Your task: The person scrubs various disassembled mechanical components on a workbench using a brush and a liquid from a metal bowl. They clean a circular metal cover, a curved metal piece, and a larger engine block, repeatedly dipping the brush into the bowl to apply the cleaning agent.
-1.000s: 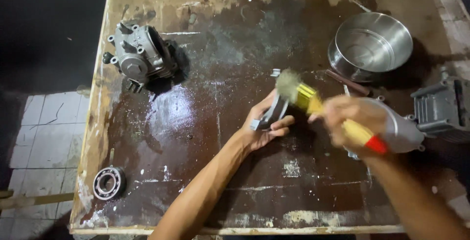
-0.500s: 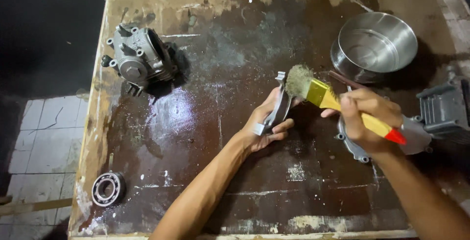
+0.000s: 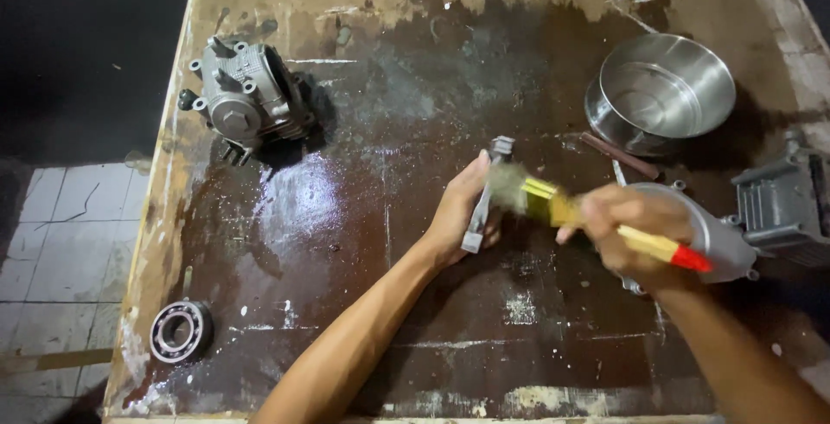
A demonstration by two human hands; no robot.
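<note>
My left hand point(image 3: 454, 212) grips a small grey metal part point(image 3: 484, 202) and holds it upright above the middle of the wet, dark wooden table point(image 3: 346, 320). In my right hand point(image 3: 627, 234) is a paintbrush point(image 3: 562, 208) with a yellow handle, a red tip and a brass ferrule. Its dirty bristles press against the right side of the metal part. The brush and my right hand are motion-blurred.
A grey engine casting point(image 3: 246, 100) lies at the back left. A ball bearing point(image 3: 180, 331) sits near the front left corner. A steel bowl point(image 3: 661, 91) stands back right, with a round metal cover point(image 3: 713, 238) and another grey engine block point(image 3: 782, 199) by the right edge.
The brush has swept down along the part, from its top end to its middle. My left hand turned the part more upright.
</note>
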